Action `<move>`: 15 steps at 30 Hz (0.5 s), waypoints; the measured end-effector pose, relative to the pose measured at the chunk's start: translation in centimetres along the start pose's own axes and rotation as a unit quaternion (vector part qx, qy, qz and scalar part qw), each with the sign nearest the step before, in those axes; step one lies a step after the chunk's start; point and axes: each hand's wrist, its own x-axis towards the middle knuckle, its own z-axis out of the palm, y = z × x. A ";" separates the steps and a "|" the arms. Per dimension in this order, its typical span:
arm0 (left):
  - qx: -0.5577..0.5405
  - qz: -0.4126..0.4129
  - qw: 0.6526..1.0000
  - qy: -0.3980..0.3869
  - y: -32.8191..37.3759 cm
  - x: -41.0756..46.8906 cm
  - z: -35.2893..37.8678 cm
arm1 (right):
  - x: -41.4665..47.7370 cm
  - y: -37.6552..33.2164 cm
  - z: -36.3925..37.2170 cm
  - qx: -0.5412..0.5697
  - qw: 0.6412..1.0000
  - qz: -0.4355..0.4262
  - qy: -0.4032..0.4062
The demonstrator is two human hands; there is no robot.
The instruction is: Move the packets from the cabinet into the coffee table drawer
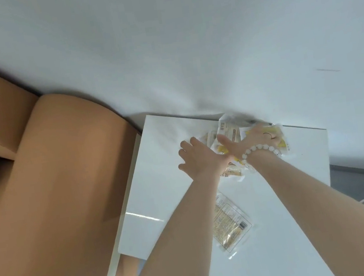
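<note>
Nearest me, one packet [231, 221] lies alone on the white cabinet top [163, 210]. It is flat, light, crinkly film, likely slippery, so I'd pinch a sealed edge. Farther on, my left hand [197, 159] is spread and loose at the left side of the pile [227, 131], holding nothing. My right hand [266, 136] lies over the pile; whether its fingers grip, I cannot tell. The pile is blurred, perhaps four packets.

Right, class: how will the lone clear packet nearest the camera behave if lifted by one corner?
The lone packet probably flops: it is thin clear film lying flat. Likely light: its contents look flat. It may slide on the glossy cabinet top.
</note>
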 end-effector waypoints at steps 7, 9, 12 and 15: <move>0.057 0.046 0.994 0.077 0.0 0.0 1.7 | 1.4 -1.5 2.0 -0.069 0.997 0.018 0.025; 0.054 0.047 0.995 0.075 0.2 0.1 2.2 | 2.1 -1.2 2.3 -0.085 0.996 0.008 0.032; 0.029 0.026 0.996 0.077 1.0 0.6 2.4 | 2.8 -0.8 2.2 -0.099 0.994 -0.017 0.044; 0.022 0.017 0.998 0.056 1.3 0.9 2.6 | 3.1 -0.6 1.8 -0.098 0.993 -0.036 0.046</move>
